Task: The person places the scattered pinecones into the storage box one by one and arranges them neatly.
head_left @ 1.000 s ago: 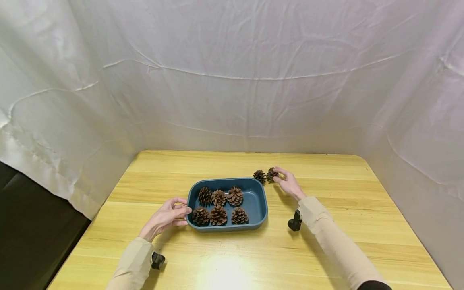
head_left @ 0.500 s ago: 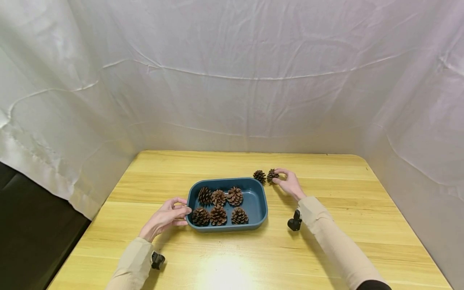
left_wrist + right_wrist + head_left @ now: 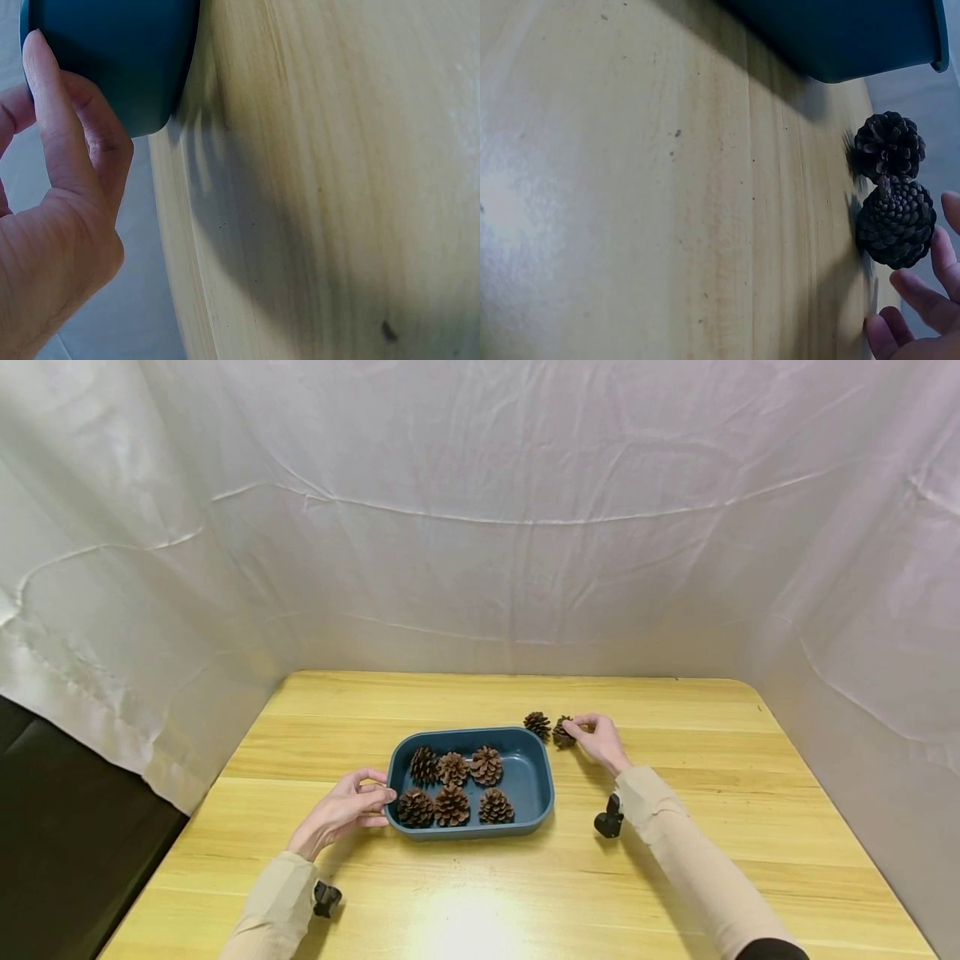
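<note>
A dark blue rectangular tray [image 3: 528, 785] stands on the table, with several brown pine cones [image 3: 452, 806] inside toward its left. My left hand [image 3: 347, 806] holds the tray's left end, thumb over the rim and fingers against the outer wall. Outside the far right corner, two more pine cones rest side by side on the tabletop: a left one [image 3: 537, 724] and a right one [image 3: 564, 732]. My right hand [image 3: 600, 743] is at the right one, its thumb and index finger at that cone's side. In the right wrist view, the fingers [image 3: 922, 300] lie beside this cone [image 3: 896, 221], not wrapped round it.
The light wooden table [image 3: 675, 835] has small dark specks on it. White cloth [image 3: 480, 568] hangs behind and at both sides. A black surface [image 3: 67, 827] lies past the table's left edge.
The right pine cone has turned and shifted slightly toward me, and my right thumb and index finger have come closer together. My left hand and the tray have stayed in place.
</note>
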The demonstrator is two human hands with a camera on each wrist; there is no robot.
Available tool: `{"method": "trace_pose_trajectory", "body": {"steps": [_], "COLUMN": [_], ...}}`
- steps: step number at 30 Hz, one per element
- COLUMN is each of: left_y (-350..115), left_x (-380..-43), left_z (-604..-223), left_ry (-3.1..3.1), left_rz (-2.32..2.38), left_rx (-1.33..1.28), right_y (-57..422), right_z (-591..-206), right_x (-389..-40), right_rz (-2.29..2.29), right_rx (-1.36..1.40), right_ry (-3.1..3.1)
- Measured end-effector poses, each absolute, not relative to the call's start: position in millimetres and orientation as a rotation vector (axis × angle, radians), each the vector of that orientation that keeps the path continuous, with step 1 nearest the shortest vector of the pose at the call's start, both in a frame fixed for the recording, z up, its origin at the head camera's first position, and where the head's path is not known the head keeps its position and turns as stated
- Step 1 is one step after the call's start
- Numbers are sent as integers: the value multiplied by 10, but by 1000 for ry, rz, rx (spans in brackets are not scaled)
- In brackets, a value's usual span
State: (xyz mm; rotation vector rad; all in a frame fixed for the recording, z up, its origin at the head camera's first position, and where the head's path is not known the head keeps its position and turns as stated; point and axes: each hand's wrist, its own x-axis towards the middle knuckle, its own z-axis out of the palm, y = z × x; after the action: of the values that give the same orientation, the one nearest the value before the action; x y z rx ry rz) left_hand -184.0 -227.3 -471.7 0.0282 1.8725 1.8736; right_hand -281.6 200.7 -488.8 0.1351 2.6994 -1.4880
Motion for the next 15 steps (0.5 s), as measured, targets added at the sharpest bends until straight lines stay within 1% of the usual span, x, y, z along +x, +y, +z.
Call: {"method": "trace_pose_trajectory", "body": {"steps": [6, 15], "left_y": [-2257, -2263], "left_x": [-1835, -1836], "left_z": [-4700, -4692], "left_ry": [1875, 1881], "left_rz": [1867, 1864], "left_rx": [18, 2], "right_y": [2005, 2002], "right_z": [-4885, -4867], "right_x": [-2807, -2810], "right_rz": [-1449, -1432], "right_rx": [199, 219], "right_ry": [2747, 2743]}}
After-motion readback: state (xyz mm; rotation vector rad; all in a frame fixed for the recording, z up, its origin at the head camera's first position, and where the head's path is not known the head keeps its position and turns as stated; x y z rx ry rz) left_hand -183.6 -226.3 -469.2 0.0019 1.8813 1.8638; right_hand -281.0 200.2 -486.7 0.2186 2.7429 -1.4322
